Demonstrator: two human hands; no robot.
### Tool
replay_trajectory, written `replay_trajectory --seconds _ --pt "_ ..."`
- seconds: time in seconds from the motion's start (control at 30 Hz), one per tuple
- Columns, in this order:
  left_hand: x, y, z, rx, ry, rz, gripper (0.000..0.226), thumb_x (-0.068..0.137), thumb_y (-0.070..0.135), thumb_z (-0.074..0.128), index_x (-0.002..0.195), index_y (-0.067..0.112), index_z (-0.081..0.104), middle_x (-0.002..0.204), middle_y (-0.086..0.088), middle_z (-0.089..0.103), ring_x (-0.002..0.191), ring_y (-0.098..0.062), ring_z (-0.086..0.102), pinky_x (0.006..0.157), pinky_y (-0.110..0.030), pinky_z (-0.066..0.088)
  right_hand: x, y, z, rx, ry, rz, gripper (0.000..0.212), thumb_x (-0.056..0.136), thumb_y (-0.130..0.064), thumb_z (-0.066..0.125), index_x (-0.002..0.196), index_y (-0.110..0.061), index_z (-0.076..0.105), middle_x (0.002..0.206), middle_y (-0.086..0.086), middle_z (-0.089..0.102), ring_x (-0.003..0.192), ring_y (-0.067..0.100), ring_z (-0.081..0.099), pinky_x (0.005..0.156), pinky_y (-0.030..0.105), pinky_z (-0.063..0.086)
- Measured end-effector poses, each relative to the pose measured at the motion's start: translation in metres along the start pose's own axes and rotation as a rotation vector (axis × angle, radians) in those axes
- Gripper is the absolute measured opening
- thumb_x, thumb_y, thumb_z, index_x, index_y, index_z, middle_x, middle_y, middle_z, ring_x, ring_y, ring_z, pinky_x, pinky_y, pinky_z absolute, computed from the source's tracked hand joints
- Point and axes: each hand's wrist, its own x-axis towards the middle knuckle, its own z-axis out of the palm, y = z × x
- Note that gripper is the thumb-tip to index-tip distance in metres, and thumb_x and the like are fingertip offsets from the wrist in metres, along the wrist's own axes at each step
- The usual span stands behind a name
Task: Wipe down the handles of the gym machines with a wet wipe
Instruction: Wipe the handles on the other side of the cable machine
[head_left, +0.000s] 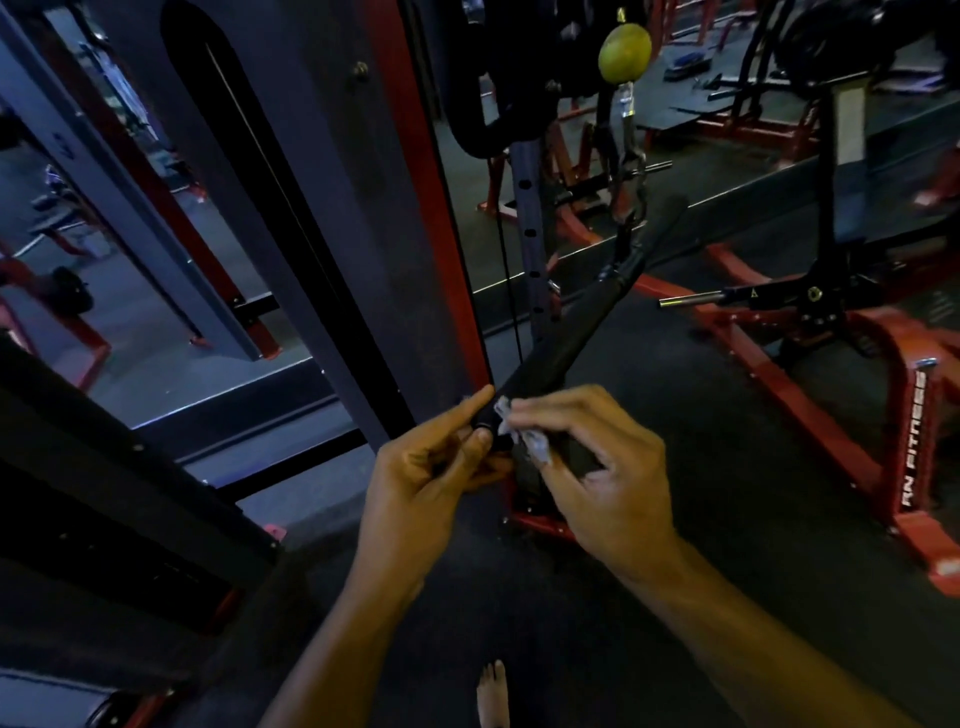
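Observation:
A long black bar handle (576, 332) hangs slanted from a cable clip (631, 171) below a yellow-green ball stopper (624, 52). My left hand (431, 478) holds the bar's near end, index finger stretched along it and thumb on the end cap. My right hand (592, 467) pinches a crumpled white wet wipe (522, 431) against the same end of the bar.
The cable machine's red and dark upright frame (415, 208) stands just left of the bar. A red plate-loaded machine (857, 353) with a chrome peg sits to the right. A mirror behind reflects more red equipment. My bare foot (492, 691) shows on the dark floor.

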Motion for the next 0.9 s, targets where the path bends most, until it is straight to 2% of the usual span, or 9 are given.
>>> replay_trajectory --seconds 0.13,0.2,0.33,0.4,0.53,0.67,0.77,0.83,0.9 --pt "-0.001 -0.005 0.014 0.121 0.049 -0.015 0.035 0.098 0.000 0.061 0.122 0.025 0.067 0.093 0.002 0.078 0.081 -0.016 0.077 0.073 -0.024 0.062 0.000 0.017 -0.012 -0.125 0.067 0.035 0.015 0.088 -0.011 0.074 0.102 -0.008 0.074 0.104 0.000 0.072 0.099 0.022 0.065 0.086 0.033 0.053" --pt "0.001 -0.005 0.020 0.186 0.067 -0.005 0.031 0.099 -0.002 0.060 0.111 0.026 0.070 0.088 0.004 0.078 0.075 -0.013 0.076 0.068 -0.024 0.061 0.006 0.013 -0.007 -0.108 0.130 0.069 0.013 0.087 -0.007 0.075 0.100 -0.008 0.074 0.103 -0.001 0.073 0.100 0.020 0.066 0.087 0.029 0.051" --pt "0.006 0.000 0.016 0.382 0.019 0.076 0.028 0.098 0.003 0.064 0.100 0.031 0.068 0.087 0.013 0.076 0.077 -0.004 0.075 0.068 -0.018 0.059 -0.013 -0.001 0.004 -0.049 0.045 0.003 0.010 0.087 -0.004 0.074 0.097 -0.005 0.075 0.104 0.003 0.072 0.101 0.015 0.067 0.090 0.031 0.053" --pt "0.007 0.000 0.016 0.370 -0.001 -0.014 0.026 0.100 0.003 0.062 0.098 0.028 0.069 0.080 0.007 0.076 0.070 -0.009 0.075 0.065 -0.023 0.060 -0.020 0.011 -0.004 -0.094 0.017 0.004 0.012 0.091 -0.007 0.070 0.102 -0.004 0.073 0.107 0.005 0.070 0.101 0.019 0.067 0.087 0.036 0.055" --pt "0.007 0.005 0.023 0.311 -0.021 -0.154 0.024 0.104 0.004 0.054 0.098 0.020 0.070 0.068 -0.004 0.073 0.058 -0.017 0.070 0.056 -0.025 0.056 0.001 0.026 -0.009 -0.122 0.145 0.135 0.024 0.092 -0.005 0.067 0.115 -0.002 0.070 0.111 0.009 0.067 0.106 0.019 0.065 0.090 0.038 0.056" --pt "0.009 0.015 0.019 0.237 -0.059 -0.212 0.025 0.106 0.004 0.049 0.094 0.007 0.071 0.068 -0.013 0.071 0.054 -0.024 0.065 0.051 -0.027 0.055 -0.014 0.007 0.004 -0.157 -0.013 -0.043 0.024 0.095 -0.008 0.068 0.119 -0.005 0.071 0.110 0.011 0.067 0.100 0.024 0.065 0.088 0.032 0.053" --pt "0.007 0.014 0.021 0.185 -0.094 -0.298 0.022 0.106 0.000 0.046 0.103 0.000 0.068 0.063 -0.011 0.068 0.050 -0.020 0.062 0.048 -0.025 0.052 -0.011 0.022 -0.011 -0.206 0.005 -0.025 0.023 0.100 -0.017 0.058 0.119 -0.009 0.069 0.110 0.008 0.066 0.099 0.022 0.064 0.085 0.035 0.054" --pt "0.006 0.013 0.023 0.162 -0.086 -0.302 0.021 0.106 -0.001 0.046 0.107 0.001 0.067 0.062 -0.009 0.067 0.050 -0.020 0.063 0.048 -0.025 0.052 -0.001 0.027 -0.013 -0.226 0.067 0.054 0.021 0.098 -0.014 0.062 0.114 -0.006 0.071 0.108 0.008 0.066 0.100 0.022 0.063 0.085 0.037 0.054" --pt "0.005 0.014 0.023 0.165 -0.078 -0.259 0.023 0.106 0.001 0.047 0.102 0.003 0.069 0.066 -0.010 0.070 0.053 -0.021 0.065 0.051 -0.026 0.055 0.000 0.016 -0.003 -0.236 0.041 0.045 0.020 0.094 -0.008 0.066 0.113 -0.005 0.073 0.108 0.008 0.067 0.100 0.022 0.063 0.088 0.036 0.053"
